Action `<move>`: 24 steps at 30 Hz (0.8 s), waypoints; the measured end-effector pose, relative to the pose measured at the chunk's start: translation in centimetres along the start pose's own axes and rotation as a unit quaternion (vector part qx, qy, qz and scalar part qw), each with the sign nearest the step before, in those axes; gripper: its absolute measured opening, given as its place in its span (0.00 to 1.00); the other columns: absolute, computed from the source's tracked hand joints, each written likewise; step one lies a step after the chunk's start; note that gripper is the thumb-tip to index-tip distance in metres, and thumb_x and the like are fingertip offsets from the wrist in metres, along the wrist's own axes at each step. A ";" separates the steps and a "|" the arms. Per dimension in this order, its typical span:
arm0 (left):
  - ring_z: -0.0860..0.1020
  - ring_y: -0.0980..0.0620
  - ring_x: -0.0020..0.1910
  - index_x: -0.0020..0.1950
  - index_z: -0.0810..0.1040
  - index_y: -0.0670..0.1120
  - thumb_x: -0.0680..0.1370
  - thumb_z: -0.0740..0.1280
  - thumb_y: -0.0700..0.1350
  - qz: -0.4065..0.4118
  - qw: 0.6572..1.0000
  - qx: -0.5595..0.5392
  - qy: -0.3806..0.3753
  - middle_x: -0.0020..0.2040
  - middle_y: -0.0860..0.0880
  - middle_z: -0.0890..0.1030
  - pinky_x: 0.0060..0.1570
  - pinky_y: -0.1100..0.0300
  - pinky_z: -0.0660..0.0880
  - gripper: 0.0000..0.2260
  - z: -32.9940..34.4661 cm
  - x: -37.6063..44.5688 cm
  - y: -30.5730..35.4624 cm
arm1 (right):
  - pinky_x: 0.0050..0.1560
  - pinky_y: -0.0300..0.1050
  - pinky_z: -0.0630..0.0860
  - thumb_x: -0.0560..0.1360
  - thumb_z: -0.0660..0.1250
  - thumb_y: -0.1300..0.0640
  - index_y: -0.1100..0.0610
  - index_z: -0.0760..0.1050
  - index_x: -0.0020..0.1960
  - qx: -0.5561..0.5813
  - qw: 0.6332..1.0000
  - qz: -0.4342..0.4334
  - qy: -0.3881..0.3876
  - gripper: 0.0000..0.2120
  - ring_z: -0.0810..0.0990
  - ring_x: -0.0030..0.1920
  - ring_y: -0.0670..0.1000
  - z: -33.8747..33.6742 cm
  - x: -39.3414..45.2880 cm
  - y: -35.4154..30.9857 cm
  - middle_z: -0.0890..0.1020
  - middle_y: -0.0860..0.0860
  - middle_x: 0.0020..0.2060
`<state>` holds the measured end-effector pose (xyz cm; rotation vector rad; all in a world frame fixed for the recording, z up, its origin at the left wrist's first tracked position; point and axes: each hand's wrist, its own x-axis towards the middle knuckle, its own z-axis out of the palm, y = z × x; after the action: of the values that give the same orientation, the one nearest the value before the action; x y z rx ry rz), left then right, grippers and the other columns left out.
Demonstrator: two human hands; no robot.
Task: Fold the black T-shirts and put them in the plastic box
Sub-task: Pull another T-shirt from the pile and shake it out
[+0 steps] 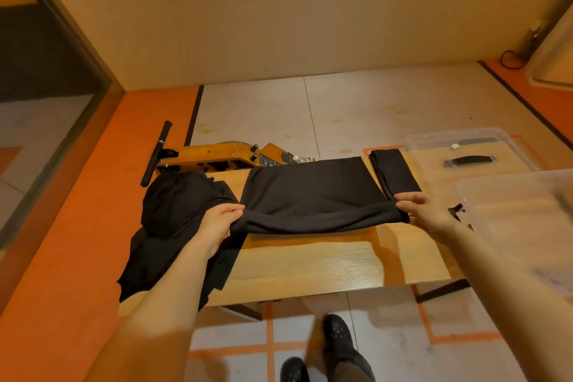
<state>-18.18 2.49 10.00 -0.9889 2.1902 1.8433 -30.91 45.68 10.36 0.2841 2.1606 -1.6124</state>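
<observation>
A black T-shirt lies partly folded across the middle of the wooden table. My left hand grips its near left corner and my right hand grips its near right corner, lifting the near edge off the table. A folded black T-shirt lies just right of it at the far side. A heap of unfolded black T-shirts covers the table's left end and hangs over its edge. The clear plastic box stands at the right, close to my right hand.
A clear plastic lid with a black handle lies on the table's far right. Behind the table stands a wooden machine with a black handlebar. My feet in dark shoes are on the floor below the table's near edge.
</observation>
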 end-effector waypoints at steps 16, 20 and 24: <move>0.73 0.53 0.41 0.57 0.82 0.47 0.80 0.64 0.41 -0.126 0.984 0.065 -0.105 0.49 0.46 0.78 0.48 0.56 0.70 0.09 1.4 -5.2 -10.0 | 0.57 0.55 0.78 0.79 0.66 0.65 0.61 0.78 0.59 -0.077 0.990 0.112 -0.030 0.09 0.81 0.55 0.61 -0.1 -4.8 9.5 0.82 0.61 0.52; 0.81 0.50 0.51 0.56 0.81 0.45 0.80 0.65 0.40 -0.175 0.975 0.055 -0.129 0.53 0.46 0.83 0.42 0.63 0.76 0.08 1.4 -6.0 -11.4 | 0.56 0.56 0.77 0.78 0.66 0.67 0.61 0.79 0.57 -0.114 0.982 0.143 -0.052 0.09 0.81 0.54 0.64 -0.8 -5.3 11.2 0.82 0.63 0.51; 0.81 0.50 0.50 0.56 0.81 0.44 0.80 0.65 0.38 -0.187 0.972 0.057 -0.131 0.52 0.45 0.83 0.38 0.63 0.77 0.08 1.1 -6.4 -11.1 | 0.51 0.52 0.80 0.78 0.66 0.68 0.61 0.79 0.56 -0.159 0.968 0.180 -0.078 0.09 0.82 0.51 0.61 -1.6 -5.7 11.2 0.82 0.63 0.50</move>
<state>-7.57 5.47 3.48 -0.9893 1.7900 1.5578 -21.59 51.14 3.67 0.4057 2.0612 -1.0389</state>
